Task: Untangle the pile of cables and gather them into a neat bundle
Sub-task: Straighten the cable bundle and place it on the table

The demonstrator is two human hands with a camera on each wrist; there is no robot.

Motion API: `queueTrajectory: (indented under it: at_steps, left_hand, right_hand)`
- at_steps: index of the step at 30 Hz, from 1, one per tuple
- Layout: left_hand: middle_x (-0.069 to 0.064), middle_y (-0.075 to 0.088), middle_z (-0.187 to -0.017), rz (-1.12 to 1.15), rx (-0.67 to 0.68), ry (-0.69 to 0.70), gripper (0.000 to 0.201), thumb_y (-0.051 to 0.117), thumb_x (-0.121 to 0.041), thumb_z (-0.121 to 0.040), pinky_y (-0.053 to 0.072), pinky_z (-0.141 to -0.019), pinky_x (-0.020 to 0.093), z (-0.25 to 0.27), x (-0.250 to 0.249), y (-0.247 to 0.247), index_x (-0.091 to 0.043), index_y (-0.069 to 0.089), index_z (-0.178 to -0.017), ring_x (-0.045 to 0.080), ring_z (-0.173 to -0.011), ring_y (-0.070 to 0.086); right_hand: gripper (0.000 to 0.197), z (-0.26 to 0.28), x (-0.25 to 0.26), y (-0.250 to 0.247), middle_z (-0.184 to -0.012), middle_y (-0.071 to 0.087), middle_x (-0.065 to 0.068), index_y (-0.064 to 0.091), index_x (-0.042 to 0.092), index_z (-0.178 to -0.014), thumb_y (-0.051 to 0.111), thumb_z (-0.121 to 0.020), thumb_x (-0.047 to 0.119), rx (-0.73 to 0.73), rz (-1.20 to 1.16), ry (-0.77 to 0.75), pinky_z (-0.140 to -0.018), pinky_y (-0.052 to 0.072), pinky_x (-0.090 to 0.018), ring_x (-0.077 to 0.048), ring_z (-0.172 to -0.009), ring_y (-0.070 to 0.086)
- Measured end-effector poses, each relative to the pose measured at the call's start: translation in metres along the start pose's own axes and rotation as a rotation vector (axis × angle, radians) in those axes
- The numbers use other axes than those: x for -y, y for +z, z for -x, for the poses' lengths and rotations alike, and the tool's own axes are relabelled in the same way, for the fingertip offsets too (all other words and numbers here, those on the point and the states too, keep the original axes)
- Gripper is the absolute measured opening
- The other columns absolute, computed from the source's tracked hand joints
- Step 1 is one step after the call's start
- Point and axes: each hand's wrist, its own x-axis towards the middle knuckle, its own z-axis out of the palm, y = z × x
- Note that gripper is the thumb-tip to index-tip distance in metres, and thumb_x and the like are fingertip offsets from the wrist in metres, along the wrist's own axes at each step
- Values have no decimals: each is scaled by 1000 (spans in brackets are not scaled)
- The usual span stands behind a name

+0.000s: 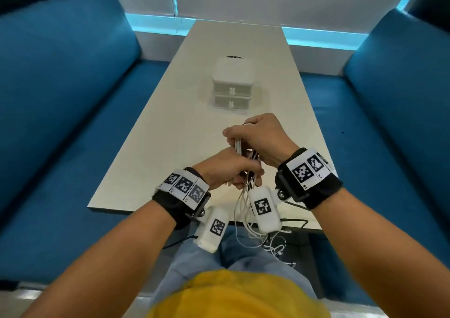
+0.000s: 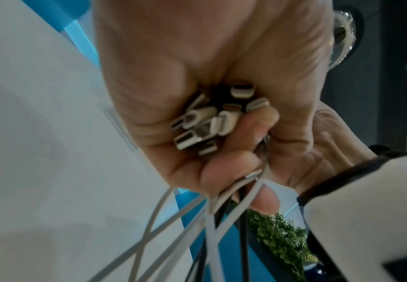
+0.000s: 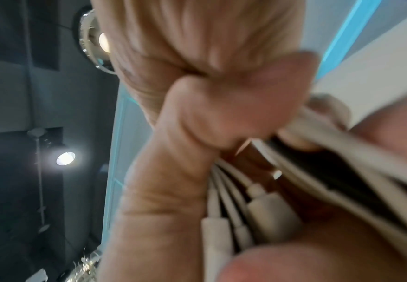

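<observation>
A bunch of white and black cables (image 1: 239, 147) is held upright between both hands above the near end of the table (image 1: 175, 128). My left hand (image 1: 229, 169) grips the lower part; in the left wrist view its fist (image 2: 221, 118) closes round several plug ends (image 2: 204, 124), with cable strands (image 2: 212, 219) running out below. My right hand (image 1: 258, 137) grips the bunch higher up; the right wrist view shows its curled fingers (image 3: 212, 114) over white cables and plugs (image 3: 257, 208). Loose cable ends (image 1: 267, 240) hang past the table edge over my lap.
A small white two-drawer box (image 1: 232, 84) stands on the table beyond my hands. Blue sofas (image 1: 60, 98) flank the table on both sides. A white wall and a lit blue strip close off the far end.
</observation>
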Motion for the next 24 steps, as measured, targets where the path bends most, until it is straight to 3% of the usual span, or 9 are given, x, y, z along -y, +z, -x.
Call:
queueTrajectory:
  at_steps: [3, 5, 9, 11, 13, 16, 18, 21, 24]
  left_hand:
    - [-3, 55, -44, -76, 25, -15, 13, 55, 6, -83, 31, -37, 16, 0, 0, 4, -2, 59, -75, 5, -33, 41]
    - [-2, 56, -48, -118, 47, -29, 7, 61, 1, -82, 31, -42, 20, -3, 5, 6, -4, 63, -78, 6, -35, 39]
    - [-5, 54, -45, -239, 43, -52, 27, 71, -17, -83, 33, -43, 21, -7, 15, 8, -10, 57, -61, 10, -39, 40]
    - [-1, 51, -45, -227, 23, -61, 34, 71, -22, -84, 34, -44, 21, -8, 18, 11, -9, 54, -58, 12, -39, 40]
    - [2, 45, -49, -132, -16, -62, 35, 67, -19, -87, 34, -45, 26, -10, 20, 16, -12, 49, -58, 14, -42, 37]
    - [2, 33, -50, 14, -72, -70, 37, 56, -6, -91, 28, -46, 27, -12, 19, 20, -16, 44, -57, 12, -42, 30]
    - [3, 29, -51, 28, -54, -87, 34, 52, -1, -91, 27, -43, 24, -12, 18, 20, -15, 43, -61, 10, -40, 27]
    - [1, 29, -48, 2, 16, -115, 28, 53, -1, -90, 30, -40, 22, -13, 22, 22, -12, 46, -65, 11, -41, 26]
    - [-1, 35, -44, -37, 44, -112, 31, 55, -1, -88, 30, -41, 23, -13, 27, 27, -12, 47, -61, 12, -42, 29]
  right_hand:
    - [30, -1, -8, -2, -60, 65, -17, 54, 9, -56, 83, -65, 8, -21, -43, 38, -65, 54, -39, -28, -58, 61]
    - [34, -2, -12, -5, -55, 62, -12, 53, 11, -55, 85, -61, 15, -30, 40, 30, -65, 54, -41, -28, -58, 62]
    - [30, -2, -17, -13, -55, 48, -13, 53, 8, -54, 79, -63, 20, 11, 323, 18, -54, 40, -36, -22, -52, 47]
    - [33, -2, -21, -15, -49, 41, -8, 47, 10, -48, 76, -62, 19, -9, 338, 11, -53, 44, -43, -22, -52, 43]
    - [42, -1, -24, -13, -41, 41, -4, 44, 11, -42, 79, -62, 22, -38, 282, -1, -60, 54, -49, -22, -49, 48]
    - [38, 2, -28, -8, -66, 64, -23, 58, -5, -64, 82, -66, 25, -42, 154, -39, -65, 56, -44, -21, -56, 58]
    - [33, 6, -32, -7, -77, 66, -27, 57, -4, -73, 81, -70, 18, -19, 62, -59, -64, 54, -39, -23, -62, 61]
    - [21, 12, -36, -7, -74, 67, -23, 57, 6, -87, 76, -79, 10, 45, -119, -63, -67, 57, -33, -26, -69, 68]
    - [14, 16, -34, -7, -61, 61, -9, 59, 7, -89, 67, -89, 18, 93, -246, -42, -54, 52, -27, -22, -55, 63]
